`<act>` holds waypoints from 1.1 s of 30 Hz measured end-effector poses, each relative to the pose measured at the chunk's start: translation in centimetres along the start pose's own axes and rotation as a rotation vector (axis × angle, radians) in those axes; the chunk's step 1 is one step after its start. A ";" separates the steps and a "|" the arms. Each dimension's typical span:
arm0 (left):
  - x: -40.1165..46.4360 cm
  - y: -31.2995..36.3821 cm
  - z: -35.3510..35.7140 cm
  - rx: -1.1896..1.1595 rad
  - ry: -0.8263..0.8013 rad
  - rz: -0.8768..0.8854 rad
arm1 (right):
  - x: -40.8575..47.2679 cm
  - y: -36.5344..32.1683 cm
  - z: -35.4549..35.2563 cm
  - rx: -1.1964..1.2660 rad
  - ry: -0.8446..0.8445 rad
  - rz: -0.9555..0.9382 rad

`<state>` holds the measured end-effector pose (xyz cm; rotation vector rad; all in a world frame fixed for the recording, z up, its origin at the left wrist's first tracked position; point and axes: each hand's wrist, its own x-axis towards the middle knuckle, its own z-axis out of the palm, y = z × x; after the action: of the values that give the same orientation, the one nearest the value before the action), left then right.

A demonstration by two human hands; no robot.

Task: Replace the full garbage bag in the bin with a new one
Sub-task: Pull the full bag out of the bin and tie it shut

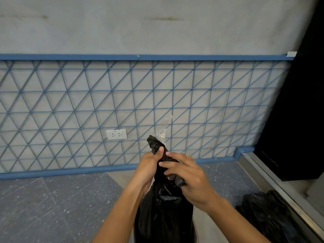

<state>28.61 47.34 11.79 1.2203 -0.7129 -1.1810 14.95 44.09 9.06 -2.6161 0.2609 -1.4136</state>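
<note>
Indoor utility corridor or service area, bare grey wall (157,32), blue wire grid panel (140,109), wall socket (116,134), speckled stone floor (52,207), metal door threshold (280,186)

Glossy black garbage bag (163,213), a second black bag (263,213) off to the right, pale grey wall (140,32) crossed by a blue lattice (70,102) of triangles and squares, white socket plate (116,134), speckled blue-grey floor (52,207), dark black panel (301,102).

Held bag (163,207) left of floor bag (263,213), wall grid (157,102) behind.
</note>
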 end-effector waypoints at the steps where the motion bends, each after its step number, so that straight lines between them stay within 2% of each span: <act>1: 0.0 0.0 0.1 -0.018 0.004 0.007 | -0.3 -0.5 0.3 0.111 0.027 0.083; 4: 0.6 -0.3 0.5 -0.073 0.071 0.020 | -1.5 -2.2 1.1 0.304 0.108 0.274; 9: 2.5 -1.1 -0.2 -0.185 0.221 -0.013 | -3.9 -5.3 2.0 0.408 0.269 0.323; 11: 3.4 -1.5 -0.7 -0.194 0.296 -0.046 | -5.2 -6.1 1.9 0.440 0.321 0.396; 14: 4.7 -2.2 -0.7 -0.190 0.371 -0.073 | -6.8 -6.7 2.0 0.454 0.287 0.495; 17: 5.6 -2.7 -0.3 -0.204 0.421 -0.072 | -7.9 -6.7 3.2 0.362 0.290 0.474; 21: 6.0 -3.0 -0.1 -0.217 0.422 -0.081 | -7.5 -7.5 2.7 0.308 0.263 0.494; 23: 5.9 -2.6 -0.5 -0.207 0.403 -0.076 | -6.6 -8.1 1.6 0.358 0.277 0.571; 24: 5.7 -2.4 -0.6 -0.201 0.384 -0.067 | -6.2 -8.2 1.0 0.442 0.358 0.638; 26: 5.4 -1.8 -0.9 -0.185 0.339 -0.029 | -5.5 -6.9 -0.1 0.562 0.640 0.771; 27: 5.2 -1.4 -1.0 -0.171 0.317 -0.006 | -5.4 -5.8 -0.8 0.526 0.744 0.842; 28: 5.0 -1.1 -1.0 -0.154 0.294 0.015 | -5.2 -4.7 -1.6 0.432 0.776 0.914; 30: 4.3 -0.5 -0.8 -0.125 0.248 0.048 | -5.3 -3.9 -2.8 0.119 0.623 0.939; 33: 3.6 0.1 -0.2 -0.095 0.201 0.093 | -4.5 -5.3 -1.6 -0.401 0.327 0.606</act>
<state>29.82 43.96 11.23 1.1934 -0.5513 -0.9885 11.61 50.17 7.45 -2.2228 1.3671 -1.6497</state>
